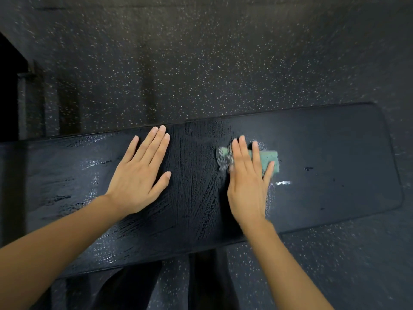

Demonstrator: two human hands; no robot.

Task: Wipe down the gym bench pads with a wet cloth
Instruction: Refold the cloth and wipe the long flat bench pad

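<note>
A long black bench pad (324, 153) runs across the view from left to right, its left and middle parts streaked with wet marks. My right hand (248, 177) lies flat with straight fingers on a green cloth (271, 158) near the pad's middle, pressing it to the surface. A grey-and-white patterned part of the cloth (223, 158) sticks out to the left of my fingers. My left hand (139, 173) rests flat on the pad to the left of the wet streaks, fingers spread, holding nothing.
Dark speckled rubber floor (201, 63) surrounds the bench on all sides. A dark frame or piece of equipment (24, 104) stands at the far left. The bench's dark support (207, 280) shows below the pad's near edge. A small white glint (282, 182) lies right of my right hand.
</note>
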